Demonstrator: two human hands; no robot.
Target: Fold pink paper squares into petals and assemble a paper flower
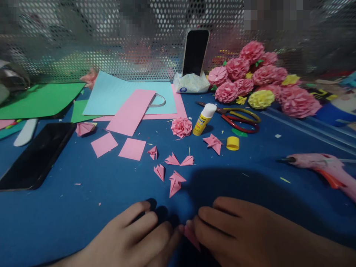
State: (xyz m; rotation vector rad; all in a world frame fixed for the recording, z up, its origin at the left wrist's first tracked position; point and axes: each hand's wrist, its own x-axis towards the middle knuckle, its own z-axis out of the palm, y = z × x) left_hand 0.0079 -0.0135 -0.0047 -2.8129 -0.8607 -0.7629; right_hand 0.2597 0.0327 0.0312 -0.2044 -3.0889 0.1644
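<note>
Low in the view, a small piece of folded pink paper (191, 238) sits between the fingers of both hands. My right hand (236, 226) pinches it, its fingers curled over and hiding much of it. My left hand (147, 233) is closed too, its fingertips meeting the paper's left edge. Just beyond my hands lie several folded pink paper pieces, the nearest being a pointed folded piece (176, 182). Two flat pink squares, a left square (104, 144) and a right square (132, 149), rest farther left. A glue stick (204, 120) stands upright, uncapped, beside a pink paper flower (181, 127).
Scissors (241, 119) and a yellow cap (233, 143) lie right of the glue stick. At right is a pink glue gun (319, 163); at left, a black phone (36, 155). Paper flowers (250, 74), a propped phone (195, 52) and blue sheets (111, 92) stand before a perforated metal panel (97, 44).
</note>
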